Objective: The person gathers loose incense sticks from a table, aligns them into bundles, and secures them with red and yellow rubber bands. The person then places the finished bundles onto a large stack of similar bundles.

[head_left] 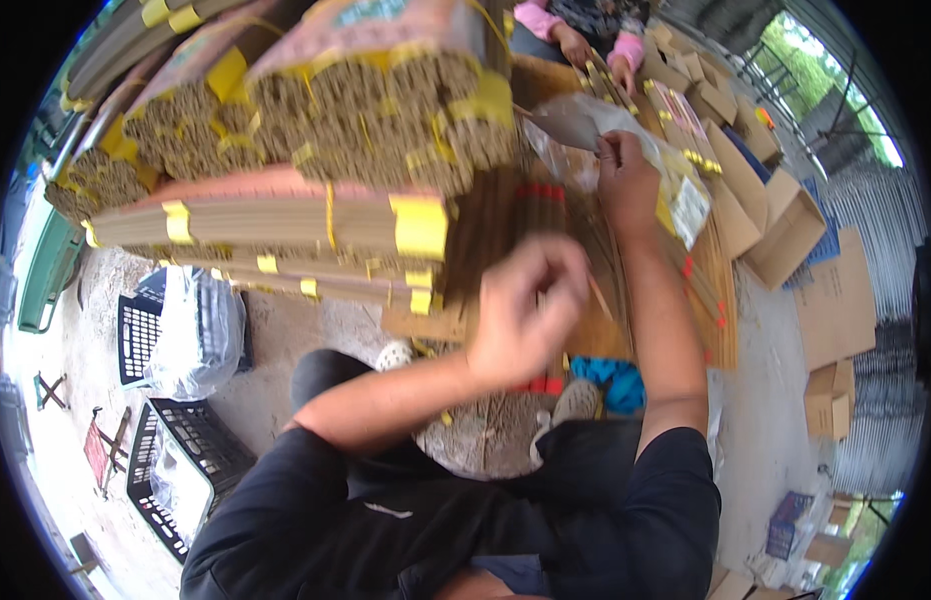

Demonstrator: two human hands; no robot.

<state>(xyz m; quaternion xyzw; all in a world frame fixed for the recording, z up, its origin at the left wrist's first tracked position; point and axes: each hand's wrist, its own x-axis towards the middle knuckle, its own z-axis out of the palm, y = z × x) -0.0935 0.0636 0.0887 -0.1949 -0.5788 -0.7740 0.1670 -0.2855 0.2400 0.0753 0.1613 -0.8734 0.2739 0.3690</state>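
My right hand (627, 180) is raised over the far part of the wooden table (725, 325). Its fingers pinch the edge of a flat grey tapering piece (570, 130); I cannot make out its kind. My left hand (528, 308) is smeared by motion, nearer to me over the table, its fingers seeming curled. Whether it holds anything does not show. A thin pinkish stick (600, 298) shows just right of it. Under and beyond my hands lie dark brown sticks (505, 215) with red ends and a crumpled clear plastic bag (560, 170).
Large bundles of brown sticks (385, 100) with yellow bands are stacked high at the left. Across the table, another person's hands (595, 62) handle banded sticks. Open cardboard boxes (780, 225) stand at the right. Black plastic crates (190, 450) sit on the floor at the left.
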